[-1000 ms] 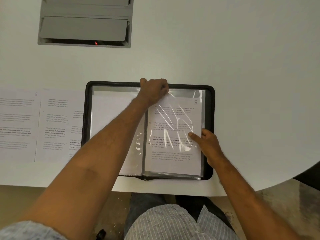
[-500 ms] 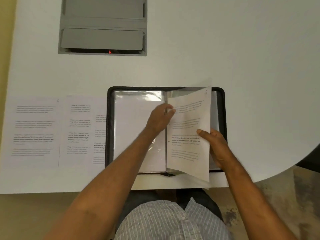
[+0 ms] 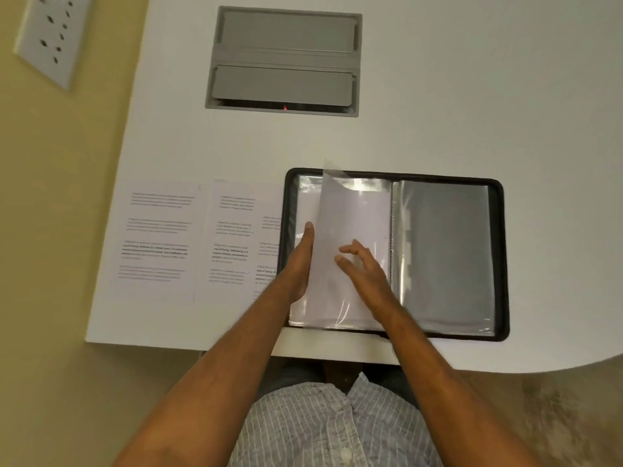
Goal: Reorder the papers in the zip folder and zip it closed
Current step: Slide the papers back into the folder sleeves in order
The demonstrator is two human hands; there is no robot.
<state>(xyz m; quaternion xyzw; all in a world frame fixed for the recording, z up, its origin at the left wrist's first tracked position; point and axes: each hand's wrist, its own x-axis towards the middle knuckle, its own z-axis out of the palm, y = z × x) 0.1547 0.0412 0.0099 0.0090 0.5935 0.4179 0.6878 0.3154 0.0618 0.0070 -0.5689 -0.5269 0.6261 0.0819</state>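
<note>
A black zip folder [image 3: 499, 257] lies open on the white table [image 3: 472, 96]. Its right clear sleeve [image 3: 445, 251] holds no paper. Over the left half, a white sheet [image 3: 328, 210] stands tilted on edge, blank side towards me. My left hand [image 3: 301, 261] lies flat with straight fingers against the sheet's left side. From the right, my right hand [image 3: 364, 271] touches the sheet with loosely spread fingers. More sleeves with white paper [image 3: 369, 214] lie under the sheet. Printed sheets [image 3: 158, 241] lie side by side left of the folder; the nearest one [image 3: 269, 251] is tucked partly under its edge.
A grey hatch [image 3: 285, 60] with a small red light is set into the table behind the folder. A white wall socket [image 3: 50, 35] sits at the top left. The table's front edge runs just below the folder, with my lap beneath it.
The printed sheet has come out of the right sleeve and swung over the left half. Both hands have moved left with it, and the view has shifted left.
</note>
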